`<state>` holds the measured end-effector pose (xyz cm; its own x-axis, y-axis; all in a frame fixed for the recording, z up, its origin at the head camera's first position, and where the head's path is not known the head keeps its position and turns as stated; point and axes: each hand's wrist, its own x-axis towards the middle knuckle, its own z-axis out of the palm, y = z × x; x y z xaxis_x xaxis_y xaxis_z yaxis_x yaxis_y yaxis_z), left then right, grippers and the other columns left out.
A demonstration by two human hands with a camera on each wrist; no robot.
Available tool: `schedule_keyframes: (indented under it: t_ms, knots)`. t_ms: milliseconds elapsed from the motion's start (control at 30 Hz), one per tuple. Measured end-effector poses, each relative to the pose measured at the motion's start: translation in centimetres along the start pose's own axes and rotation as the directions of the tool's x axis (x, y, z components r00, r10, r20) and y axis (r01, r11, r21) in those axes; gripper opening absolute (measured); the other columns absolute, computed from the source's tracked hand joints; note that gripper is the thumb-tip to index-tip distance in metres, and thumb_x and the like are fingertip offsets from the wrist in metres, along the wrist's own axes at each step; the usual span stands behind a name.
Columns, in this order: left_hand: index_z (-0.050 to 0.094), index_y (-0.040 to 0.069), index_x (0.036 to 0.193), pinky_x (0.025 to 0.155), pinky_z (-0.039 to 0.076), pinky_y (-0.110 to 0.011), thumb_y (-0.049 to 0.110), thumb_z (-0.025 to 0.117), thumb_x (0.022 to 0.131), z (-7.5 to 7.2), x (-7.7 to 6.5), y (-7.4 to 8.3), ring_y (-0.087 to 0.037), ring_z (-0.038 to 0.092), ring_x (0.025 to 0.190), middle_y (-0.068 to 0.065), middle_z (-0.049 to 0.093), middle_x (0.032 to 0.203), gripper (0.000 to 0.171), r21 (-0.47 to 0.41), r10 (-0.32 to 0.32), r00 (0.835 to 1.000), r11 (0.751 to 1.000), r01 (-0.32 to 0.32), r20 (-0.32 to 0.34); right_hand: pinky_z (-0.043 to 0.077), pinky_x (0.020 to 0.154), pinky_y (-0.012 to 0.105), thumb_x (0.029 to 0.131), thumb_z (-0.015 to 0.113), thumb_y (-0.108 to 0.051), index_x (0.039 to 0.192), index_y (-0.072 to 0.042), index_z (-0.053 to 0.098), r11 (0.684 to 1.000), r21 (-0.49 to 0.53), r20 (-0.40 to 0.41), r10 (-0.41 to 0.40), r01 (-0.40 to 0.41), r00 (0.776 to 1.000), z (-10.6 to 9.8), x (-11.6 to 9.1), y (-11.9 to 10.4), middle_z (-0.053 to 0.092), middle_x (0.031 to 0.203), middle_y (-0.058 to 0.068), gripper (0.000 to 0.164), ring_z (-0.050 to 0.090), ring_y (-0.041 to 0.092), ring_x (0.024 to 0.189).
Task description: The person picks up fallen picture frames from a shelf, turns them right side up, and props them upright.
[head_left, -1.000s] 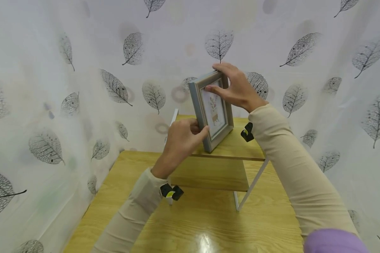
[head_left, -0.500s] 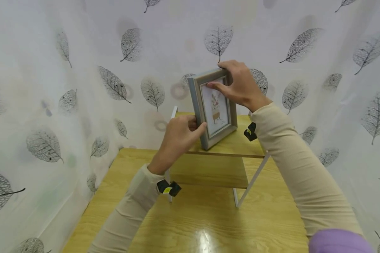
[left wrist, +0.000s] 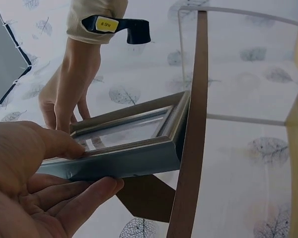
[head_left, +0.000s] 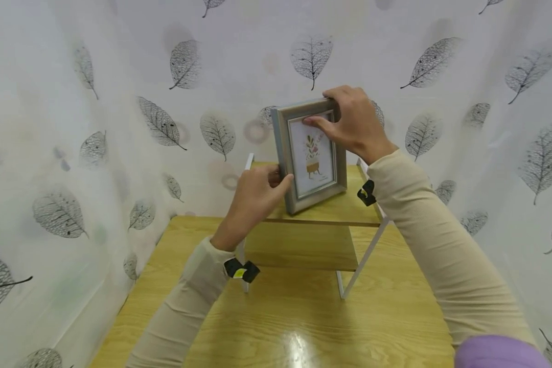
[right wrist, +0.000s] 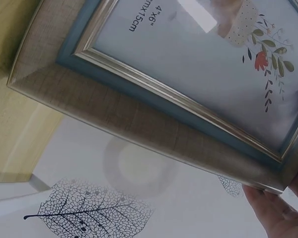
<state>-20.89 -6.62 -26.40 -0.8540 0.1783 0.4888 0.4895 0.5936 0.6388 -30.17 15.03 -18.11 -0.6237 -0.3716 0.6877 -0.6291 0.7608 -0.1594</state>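
A picture frame (head_left: 313,191) with a grey-brown border and a potted-flower print stands on the top board (head_left: 363,212) of a small shelf, angled a little. My left hand (head_left: 257,197) pinches its left edge, thumb on the front and fingers behind, as the left wrist view shows along the frame's blue-grey side (left wrist: 124,161). At the upper right corner my right hand (head_left: 356,122) grips it, the thumb over the glass and the fingers over the top. In the left wrist view a dark support leg (left wrist: 146,196) juts out behind the frame.
The shelf has a lower board (head_left: 301,248) and white metal legs (head_left: 368,258), and stands on a wood-grain table (head_left: 276,317). A leaf-print curtain (head_left: 239,61) hangs behind and at both sides. Purple cloth (head_left: 501,352) shows at the lower right.
The picture frame has turned on the shelf so that its front faces me more squarely. Both hands keep their hold; its right side has swung to the right with my right hand.
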Motion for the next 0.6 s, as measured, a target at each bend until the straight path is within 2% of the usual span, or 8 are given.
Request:
schedule_keyframes:
  t_ms: [200, 367, 600]
  knots:
    - [0.076, 0.003, 0.104, 0.081, 0.059, -0.033, 0.022, 0.066, 0.099, 0.0, 0.3, -0.2, -0.018, 0.074, 0.091, -0.010, 0.077, 0.102, 0.022, 0.000, -0.022, 1.000, 1.000, 0.022, 0.007, 0.046, 0.101, 0.050, 0.088, 0.080, -0.040, 0.124, 0.009, 0.064, 0.999, -0.041, -0.020, 0.017, -0.017, 1.000, -0.4, -0.3, -0.1, 0.066, 0.122, 0.025, 0.063, 0.059, 0.041, 0.114]
    - [0.076, 0.004, 0.104, 0.083, 0.059, -0.034, 0.023, 0.065, 0.099, -0.1, 0.5, -0.4, -0.018, 0.073, 0.093, -0.010, 0.077, 0.103, 0.023, -0.010, -0.037, 0.999, 0.999, 0.038, 0.019, 0.048, 0.098, 0.051, 0.087, 0.080, -0.042, 0.124, 0.008, 0.065, 0.997, -0.072, -0.028, 0.039, -0.041, 0.999, -0.7, -0.5, -0.3, 0.067, 0.122, 0.025, 0.064, 0.059, 0.042, 0.111]
    - [0.074, 0.002, 0.113, 0.088, 0.058, -0.035, 0.024, 0.064, 0.100, -0.3, 0.6, -0.5, -0.020, 0.073, 0.098, -0.011, 0.075, 0.109, 0.028, -0.021, -0.063, 0.997, 0.998, 0.063, 0.033, 0.049, 0.094, 0.050, 0.087, 0.079, -0.047, 0.122, 0.007, 0.066, 0.992, -0.112, -0.043, 0.057, -0.061, 0.997, -1.2, -0.8, -0.5, 0.068, 0.119, 0.025, 0.065, 0.059, 0.041, 0.108]
